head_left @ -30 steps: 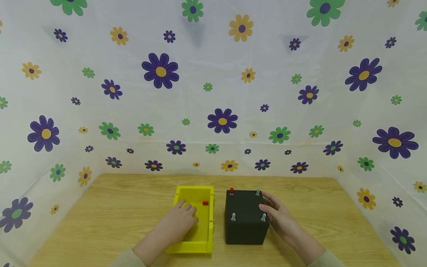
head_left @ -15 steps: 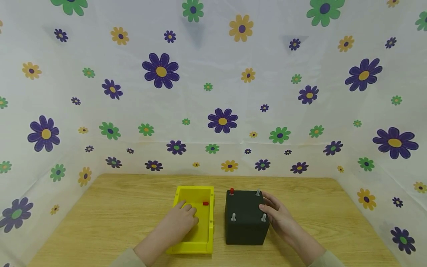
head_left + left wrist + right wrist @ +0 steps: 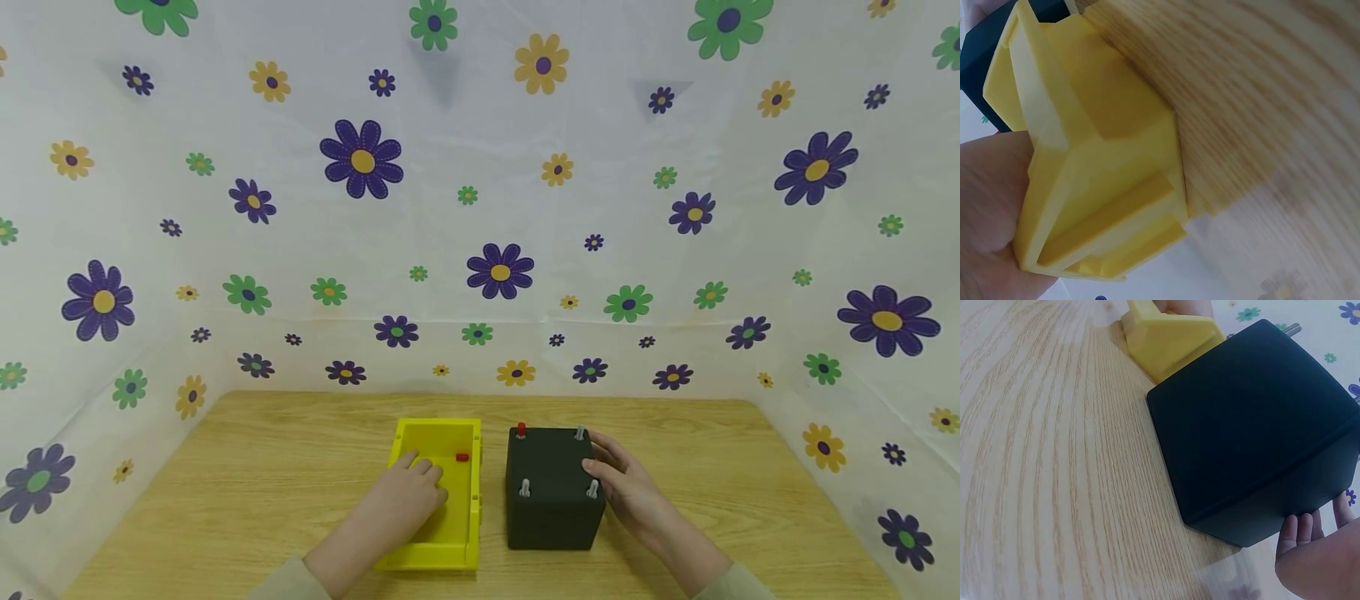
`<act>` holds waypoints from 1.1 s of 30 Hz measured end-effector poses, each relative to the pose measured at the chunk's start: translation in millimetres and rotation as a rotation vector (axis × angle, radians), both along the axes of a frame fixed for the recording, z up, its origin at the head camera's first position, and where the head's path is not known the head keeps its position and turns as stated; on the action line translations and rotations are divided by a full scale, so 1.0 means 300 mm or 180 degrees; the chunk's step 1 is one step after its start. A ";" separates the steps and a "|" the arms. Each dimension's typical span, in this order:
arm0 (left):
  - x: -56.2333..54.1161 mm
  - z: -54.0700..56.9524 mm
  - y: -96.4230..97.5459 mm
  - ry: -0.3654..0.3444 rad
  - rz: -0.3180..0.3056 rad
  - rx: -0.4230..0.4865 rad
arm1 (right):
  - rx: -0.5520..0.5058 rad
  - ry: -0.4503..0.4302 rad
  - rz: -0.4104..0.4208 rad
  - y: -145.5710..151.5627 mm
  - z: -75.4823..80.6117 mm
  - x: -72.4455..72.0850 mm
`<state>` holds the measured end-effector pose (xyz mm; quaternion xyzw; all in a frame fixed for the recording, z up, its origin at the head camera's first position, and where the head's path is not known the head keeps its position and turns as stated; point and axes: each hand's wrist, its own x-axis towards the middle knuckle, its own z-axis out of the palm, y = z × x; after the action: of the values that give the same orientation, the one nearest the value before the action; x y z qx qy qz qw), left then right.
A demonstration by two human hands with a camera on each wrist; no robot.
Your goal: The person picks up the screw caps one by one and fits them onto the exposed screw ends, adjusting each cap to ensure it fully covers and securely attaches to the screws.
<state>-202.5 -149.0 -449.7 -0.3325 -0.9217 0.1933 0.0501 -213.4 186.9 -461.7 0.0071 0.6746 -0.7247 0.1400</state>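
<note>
My left hand (image 3: 408, 497) reaches down into a yellow bin (image 3: 472, 525), its back facing up. The fingertips are hidden, and I cannot tell whether they hold anything. A small red cap-like piece (image 3: 462, 457) lies on the bin floor beyond the fingers. To the right stands a black box (image 3: 553, 467) with silver posts (image 3: 525, 488) at its top corners. The far-left post carries a red cap (image 3: 521, 430). My right hand (image 3: 630, 492) holds the box by its right side, thumb at the top edge. In the right wrist view, its fingers (image 3: 1304, 528) rest against the box's side.
Bin and box stand side by side with a narrow gap, on a wood-grain table (image 3: 300, 450). A white sheet with printed flowers (image 3: 500, 272) closes off the back and both sides.
A bit of red that showed under my left hand a second ago is no longer visible. The left hand has barely shifted. The right hand and box stay put.
</note>
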 end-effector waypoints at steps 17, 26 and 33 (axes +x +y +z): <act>-0.004 0.004 -0.010 -0.0124 -0.0025 0.0194 | -0.0030 -0.0012 -0.0080 -0.007 0.006 0.001; -0.002 0.011 -0.013 -0.0120 -0.0010 0.0313 | -0.0011 -0.0018 -0.0062 -0.004 0.008 0.002; -0.005 0.011 -0.020 -0.0127 -0.0008 0.0385 | -0.0009 -0.0001 -0.0033 -0.001 0.002 0.001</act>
<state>-204.1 -155.1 -446.5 -0.3338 -0.9321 0.1305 0.0520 -213.0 186.5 -461.2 0.0105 0.6735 -0.7264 0.1364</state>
